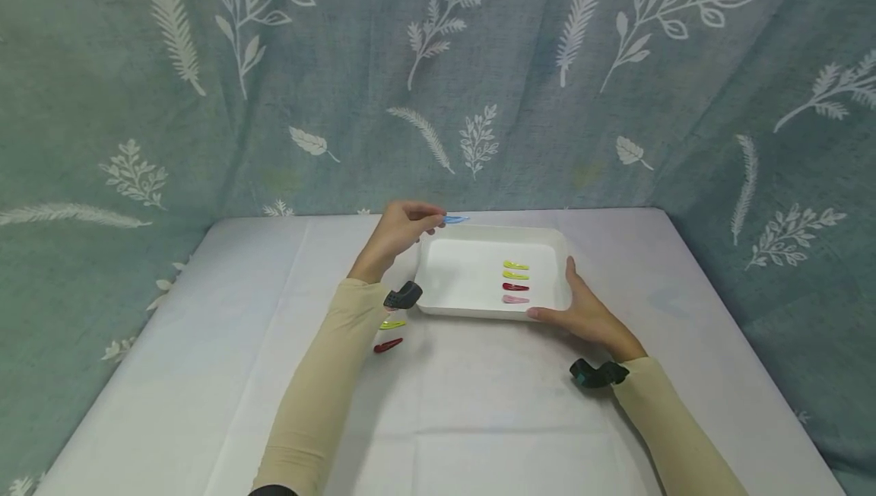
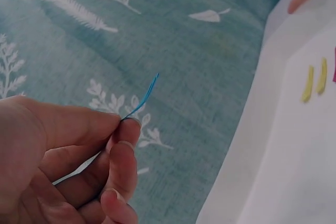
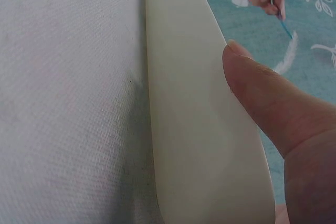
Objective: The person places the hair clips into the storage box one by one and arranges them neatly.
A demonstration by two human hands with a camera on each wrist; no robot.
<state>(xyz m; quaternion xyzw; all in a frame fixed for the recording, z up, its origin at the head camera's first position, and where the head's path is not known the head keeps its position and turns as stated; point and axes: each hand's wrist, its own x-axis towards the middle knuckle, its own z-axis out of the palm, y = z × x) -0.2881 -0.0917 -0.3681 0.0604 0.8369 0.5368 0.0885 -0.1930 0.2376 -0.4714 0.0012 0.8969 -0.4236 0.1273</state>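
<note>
My left hand [image 1: 404,231] pinches a blue snap hair clip [image 1: 455,219] between thumb and fingertips, above the tray's back left corner. In the left wrist view the clip [image 2: 144,98] stands out past the fingertips, seen nearly edge-on. A white rectangular tray [image 1: 472,312] lies on the table. My right hand [image 1: 585,310] grips its front right corner, thumb on the front rim and fingers along the right side. Inside, toward the right, two yellow clips [image 1: 516,275], a red clip [image 1: 515,287] and a pink clip [image 1: 516,300] lie in a column.
On the white-covered table [image 1: 479,405], a yellow-green clip [image 1: 393,325] and a dark red clip [image 1: 388,345] lie left of the tray, beside the left forearm. Part of another clip there is hidden by the wrist camera. A leaf-patterned curtain [image 1: 356,62] hangs behind the table.
</note>
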